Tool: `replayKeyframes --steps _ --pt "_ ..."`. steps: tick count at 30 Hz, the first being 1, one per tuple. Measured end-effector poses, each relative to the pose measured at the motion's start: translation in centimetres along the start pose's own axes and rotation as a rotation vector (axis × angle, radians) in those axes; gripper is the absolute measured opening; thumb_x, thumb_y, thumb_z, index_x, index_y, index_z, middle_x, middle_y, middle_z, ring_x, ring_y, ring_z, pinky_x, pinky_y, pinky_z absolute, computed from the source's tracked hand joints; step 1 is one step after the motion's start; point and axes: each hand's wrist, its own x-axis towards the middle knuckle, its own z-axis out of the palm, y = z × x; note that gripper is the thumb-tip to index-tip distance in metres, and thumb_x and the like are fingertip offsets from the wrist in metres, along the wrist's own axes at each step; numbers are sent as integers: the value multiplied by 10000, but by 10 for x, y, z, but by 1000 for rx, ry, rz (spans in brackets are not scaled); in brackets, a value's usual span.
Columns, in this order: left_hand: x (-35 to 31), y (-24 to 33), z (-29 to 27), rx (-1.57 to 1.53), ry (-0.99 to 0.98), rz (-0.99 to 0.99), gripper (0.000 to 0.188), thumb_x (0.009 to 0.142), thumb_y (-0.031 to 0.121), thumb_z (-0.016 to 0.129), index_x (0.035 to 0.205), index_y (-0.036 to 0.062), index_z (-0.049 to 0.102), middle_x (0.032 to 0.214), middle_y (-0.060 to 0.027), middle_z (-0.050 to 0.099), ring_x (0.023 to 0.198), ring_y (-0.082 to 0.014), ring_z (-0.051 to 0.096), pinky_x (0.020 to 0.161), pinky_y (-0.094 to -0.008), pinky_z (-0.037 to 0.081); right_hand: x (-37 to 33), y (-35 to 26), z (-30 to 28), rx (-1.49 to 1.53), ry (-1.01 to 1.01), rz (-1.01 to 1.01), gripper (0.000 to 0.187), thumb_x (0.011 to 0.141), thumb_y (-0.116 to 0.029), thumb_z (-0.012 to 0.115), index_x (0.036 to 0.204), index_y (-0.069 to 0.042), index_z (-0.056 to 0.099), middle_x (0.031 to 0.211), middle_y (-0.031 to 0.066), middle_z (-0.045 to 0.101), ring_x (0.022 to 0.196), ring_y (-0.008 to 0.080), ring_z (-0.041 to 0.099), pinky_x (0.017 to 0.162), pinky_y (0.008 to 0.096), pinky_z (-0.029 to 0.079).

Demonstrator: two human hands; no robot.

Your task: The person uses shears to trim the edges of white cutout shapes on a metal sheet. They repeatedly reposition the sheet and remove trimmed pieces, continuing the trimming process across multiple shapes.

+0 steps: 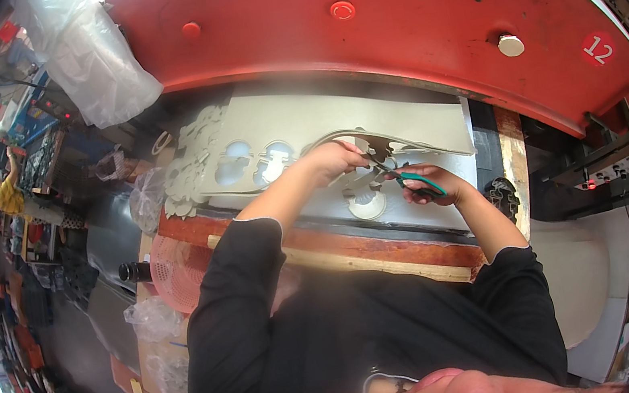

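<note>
My right hand (443,184) grips a pair of scissors (419,177) with dark green handles, its blades pointing left toward my other hand. With closed fingers, my left hand (338,162) pinches the cut edge of a beige-grey sheet (400,116), which is folded up along its near side. Cut-out shapes run through the sheet, and the pale board shows through some of them. Close below the blades, a rounded beige cut piece (367,205) rests on the pale board (436,219). Exactly where the blades touch the sheet is too small to tell.
Beige scraps (191,162) pile up at the table's left end. A black cutting die (502,197) stands at the right end. A red machine beam (384,7) spans the far side. Left are a pink basket (180,273) and plastic bags (148,201); another person (9,193) is farther off.
</note>
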Motion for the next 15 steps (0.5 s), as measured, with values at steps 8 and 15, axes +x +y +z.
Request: replayKeyframes --steps 8,15 --pt "2 0 4 -45 53 -7 171 731 -2 726 744 99 588 736 -5 573 674 -115 514 615 -257 400 2 6 -3 48 9 6 434 912 -248 612 1301 -75 530 699 31 561 529 67 422 473 198 288" --pt "-2 1 5 17 49 -9 257 768 59 728 988 54 595 818 -8 576 699 -81 525 590 -209 405 3 10 -5 90 -38 7 464 910 -230 611 1328 -63 499 704 32 548 529 64 412 468 195 276"
